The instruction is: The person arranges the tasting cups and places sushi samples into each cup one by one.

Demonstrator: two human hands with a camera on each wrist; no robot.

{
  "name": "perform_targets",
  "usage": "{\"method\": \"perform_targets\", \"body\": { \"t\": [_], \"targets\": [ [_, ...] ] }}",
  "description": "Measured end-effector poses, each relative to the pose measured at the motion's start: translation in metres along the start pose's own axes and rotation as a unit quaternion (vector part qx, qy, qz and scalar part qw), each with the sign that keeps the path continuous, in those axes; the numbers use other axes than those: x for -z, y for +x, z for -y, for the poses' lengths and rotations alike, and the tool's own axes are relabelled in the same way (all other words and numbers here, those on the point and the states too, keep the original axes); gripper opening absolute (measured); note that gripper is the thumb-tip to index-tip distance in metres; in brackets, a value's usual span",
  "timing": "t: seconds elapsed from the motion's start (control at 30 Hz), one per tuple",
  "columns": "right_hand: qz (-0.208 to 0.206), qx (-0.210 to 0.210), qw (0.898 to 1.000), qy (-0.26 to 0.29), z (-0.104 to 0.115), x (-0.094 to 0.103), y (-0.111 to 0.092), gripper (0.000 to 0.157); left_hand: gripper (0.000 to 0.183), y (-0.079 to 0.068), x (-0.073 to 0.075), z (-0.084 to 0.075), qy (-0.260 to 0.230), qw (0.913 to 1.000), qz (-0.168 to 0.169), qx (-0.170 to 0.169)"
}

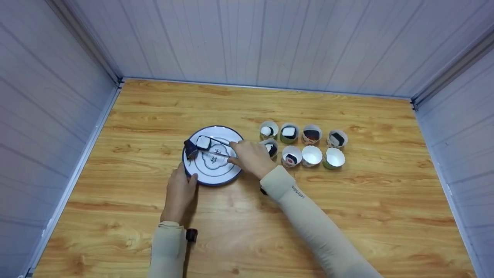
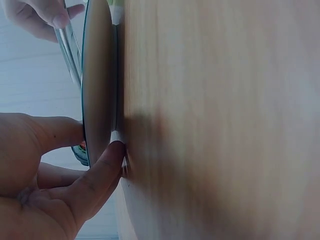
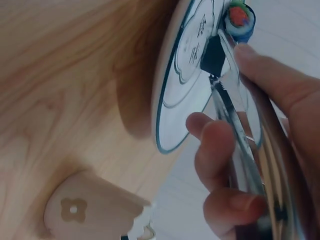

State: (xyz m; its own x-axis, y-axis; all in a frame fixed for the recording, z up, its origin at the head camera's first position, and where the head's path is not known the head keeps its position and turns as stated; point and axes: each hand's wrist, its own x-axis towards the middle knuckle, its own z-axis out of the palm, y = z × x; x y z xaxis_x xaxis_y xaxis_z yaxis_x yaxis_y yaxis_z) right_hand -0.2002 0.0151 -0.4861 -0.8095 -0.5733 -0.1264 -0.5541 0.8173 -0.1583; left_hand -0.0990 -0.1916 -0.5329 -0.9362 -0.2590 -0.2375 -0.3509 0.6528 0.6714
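My left hand pinches the near left rim of a white plate with a blue edge, thumb above and fingers beneath. In my right hand is a pair of metal tongs, held over the plate from the right. Their tips lie on either side of a white-topped piece of sushi with a dark side. Just left of it, at the plate's rim, sits a dark-wrapped sushi roll; its orange-red filling shows in the right wrist view.
Right of the plate stand several paper cups in two rows. Sushi pieces sit in most; only white inside shows in two front-row cups, one at the right end. White panel walls enclose the wooden table at back and sides.
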Motion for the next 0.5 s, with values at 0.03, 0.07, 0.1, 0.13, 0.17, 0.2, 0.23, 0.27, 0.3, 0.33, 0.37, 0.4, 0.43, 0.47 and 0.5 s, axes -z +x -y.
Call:
{"method": "perform_targets", "body": {
  "t": [0.03,0.07,0.1,0.13,0.17,0.2,0.23,0.27,0.3,0.33,0.37,0.4,0.43,0.47,0.5],
  "targets": [
    [-0.001,0.000,1.000,0.000,0.000,-0.001,0.000,0.048,0.057,0.000,0.000,0.000,-0.001,1.0000,0.000,-0.002],
    [-0.003,0.000,1.000,0.001,0.000,-0.001,0.000,0.048,0.057,0.001,0.000,0.000,-0.002,1.0000,0.000,-0.003],
    [-0.005,0.000,1.000,0.001,-0.001,-0.001,0.000,0.048,0.056,0.001,0.000,-0.001,-0.002,1.0000,-0.002,-0.004],
    [-0.007,0.000,1.000,0.000,-0.001,-0.001,-0.001,0.047,0.056,0.001,0.000,-0.001,0.000,1.0000,-0.003,-0.004],
    [-0.010,0.002,1.000,0.001,-0.002,-0.001,-0.003,0.046,0.056,0.001,0.000,-0.001,0.001,1.0000,-0.005,-0.004],
    [-0.014,0.004,1.000,0.001,-0.003,-0.001,-0.004,0.046,0.057,0.001,0.000,-0.001,0.002,1.0000,-0.006,-0.002],
    [-0.017,0.005,1.000,0.001,-0.004,-0.001,-0.006,0.045,0.057,0.001,0.000,-0.001,0.003,1.0000,-0.006,0.000],
    [-0.020,0.006,1.000,0.002,-0.005,0.000,-0.008,0.044,0.057,0.001,0.000,-0.001,0.003,1.0000,-0.006,0.002],
    [-0.022,0.005,1.000,0.001,-0.007,0.001,-0.011,0.044,0.058,0.001,0.000,-0.001,0.004,1.0000,-0.005,0.004],
    [-0.023,0.004,1.000,0.000,-0.008,0.001,-0.014,0.044,0.058,0.000,-0.001,-0.001,0.004,1.0000,-0.004,0.006],
    [-0.024,0.002,1.000,0.003,-0.010,0.002,-0.017,0.044,0.058,0.001,-0.001,-0.001,0.003,1.0000,-0.003,0.008],
    [-0.026,0.000,1.000,0.005,-0.012,0.002,-0.020,0.045,0.059,0.000,-0.001,-0.001,0.002,0.9999,-0.002,0.011],
    [-0.028,-0.002,1.000,0.006,-0.014,0.003,-0.023,0.045,0.059,0.001,-0.001,-0.001,0.002,0.9999,-0.001,0.013],
    [-0.030,-0.003,1.000,0.008,-0.016,0.004,-0.027,0.046,0.059,0.001,-0.001,-0.001,0.002,0.9999,-0.002,0.016],
    [-0.035,-0.002,0.999,0.008,-0.018,0.005,-0.031,0.048,0.059,0.001,-0.001,-0.001,0.002,0.9999,-0.002,0.017]
  ]
}}
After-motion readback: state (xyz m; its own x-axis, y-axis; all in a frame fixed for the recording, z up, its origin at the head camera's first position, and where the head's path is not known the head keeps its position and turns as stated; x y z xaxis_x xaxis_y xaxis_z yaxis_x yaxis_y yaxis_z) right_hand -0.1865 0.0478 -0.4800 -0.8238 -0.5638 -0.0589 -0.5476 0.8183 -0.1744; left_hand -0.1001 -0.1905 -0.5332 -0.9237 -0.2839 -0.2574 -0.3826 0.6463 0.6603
